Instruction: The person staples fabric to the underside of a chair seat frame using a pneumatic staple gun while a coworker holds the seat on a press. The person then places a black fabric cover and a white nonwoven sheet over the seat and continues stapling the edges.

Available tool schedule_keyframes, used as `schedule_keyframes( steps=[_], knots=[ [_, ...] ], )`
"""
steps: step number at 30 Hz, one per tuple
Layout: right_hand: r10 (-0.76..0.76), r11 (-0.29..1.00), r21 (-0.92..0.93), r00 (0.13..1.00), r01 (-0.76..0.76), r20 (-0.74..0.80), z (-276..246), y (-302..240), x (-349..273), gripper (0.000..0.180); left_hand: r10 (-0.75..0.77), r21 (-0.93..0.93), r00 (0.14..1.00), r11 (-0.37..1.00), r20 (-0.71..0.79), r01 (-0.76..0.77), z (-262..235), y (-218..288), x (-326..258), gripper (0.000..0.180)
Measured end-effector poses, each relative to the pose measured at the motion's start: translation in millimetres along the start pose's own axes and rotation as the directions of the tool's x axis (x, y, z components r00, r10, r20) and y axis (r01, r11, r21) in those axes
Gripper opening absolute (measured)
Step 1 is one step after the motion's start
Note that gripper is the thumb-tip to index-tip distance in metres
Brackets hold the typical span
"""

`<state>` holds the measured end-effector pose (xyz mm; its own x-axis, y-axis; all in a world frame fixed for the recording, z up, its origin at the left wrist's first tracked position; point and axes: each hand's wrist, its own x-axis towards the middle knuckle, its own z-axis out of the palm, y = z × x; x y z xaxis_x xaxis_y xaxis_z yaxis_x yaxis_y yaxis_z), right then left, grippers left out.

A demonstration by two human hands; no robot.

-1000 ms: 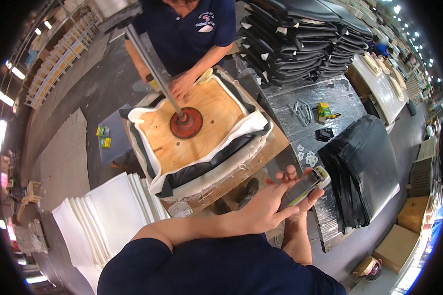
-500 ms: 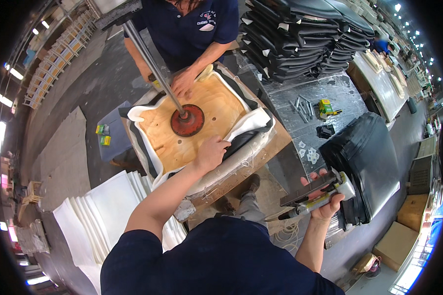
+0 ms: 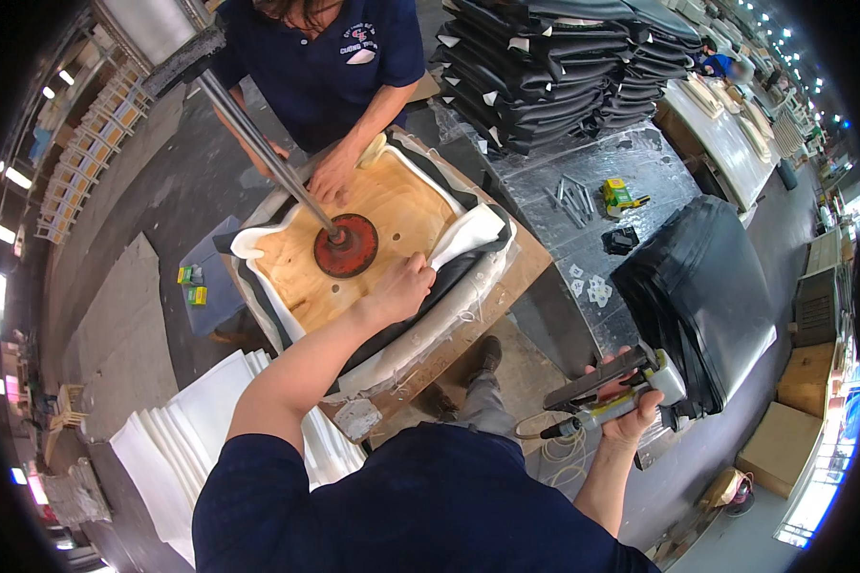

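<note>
A wooden seat panel (image 3: pixel 296 279) lies with white padding (image 3: pixel 468 234) and black cover material (image 3: pixel 392 336) around its rim. A red round disc (image 3: pixel 347 246) on a metal rod (image 3: pixel 258 143) rests on the wood. My left hand (image 3: pixel 401 289) reaches over the near side, its fingers curled and pinching the padding's edge. My right hand (image 3: pixel 631 406) is wrapped round a staple gun (image 3: pixel 621 390), held off to the right, away from the panel. Across from me, a co-worker's hand (image 3: pixel 333 177) presses the panel's far edge; their other hand is partly hidden behind the rod.
Stacks of black covers (image 3: pixel 564 76) and black sheets (image 3: pixel 702 296) stand on the right table (image 3: pixel 545 162), with metal strips (image 3: pixel 573 201) and a small yellow-green box (image 3: pixel 617 194). White padding sheets (image 3: pixel 186 439) are piled at lower left. A hose (image 3: pixel 566 458) hangs below the gun.
The view has shifted slightly. My left hand has moved a little farther over the panel, and more black cover shows along the near edge. The staple gun stays in my right hand.
</note>
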<state>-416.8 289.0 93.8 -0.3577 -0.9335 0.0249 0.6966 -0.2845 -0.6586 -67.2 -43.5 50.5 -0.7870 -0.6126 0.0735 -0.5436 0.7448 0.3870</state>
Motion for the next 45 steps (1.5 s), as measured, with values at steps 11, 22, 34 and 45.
schedule_keyframes(
  steps=[11,22,34,45],
  knots=[
    [-0.074,0.996,-0.053,0.994,0.07,-0.079,-13.9,-18.3,-25.6,0.091,0.1,-0.075,0.987,0.993,0.129,-0.091,-11.2,-14.2,7.9,0.016],
    [-0.131,0.991,-0.061,0.967,0.12,-0.217,-32.2,-19.9,-31.7,0.08,0.188,-0.32,0.95,0.91,-0.25,-0.264,43.7,105.6,26.9,0.01],
    [0.076,0.894,-0.41,0.964,-0.179,-0.255,18.2,11.2,22.2,0.065,-0.42,-0.166,0.8,0.907,-0.428,0.388,24.1,69.3,-69.8,0.03],
    [0.559,0.51,-0.756,0.826,-0.41,-0.071,112.9,109.8,123.6,0.032,-0.52,-0.226,0.782,0.854,-0.345,0.468,34.3,46.0,-71.2,0.028]
  ],
)
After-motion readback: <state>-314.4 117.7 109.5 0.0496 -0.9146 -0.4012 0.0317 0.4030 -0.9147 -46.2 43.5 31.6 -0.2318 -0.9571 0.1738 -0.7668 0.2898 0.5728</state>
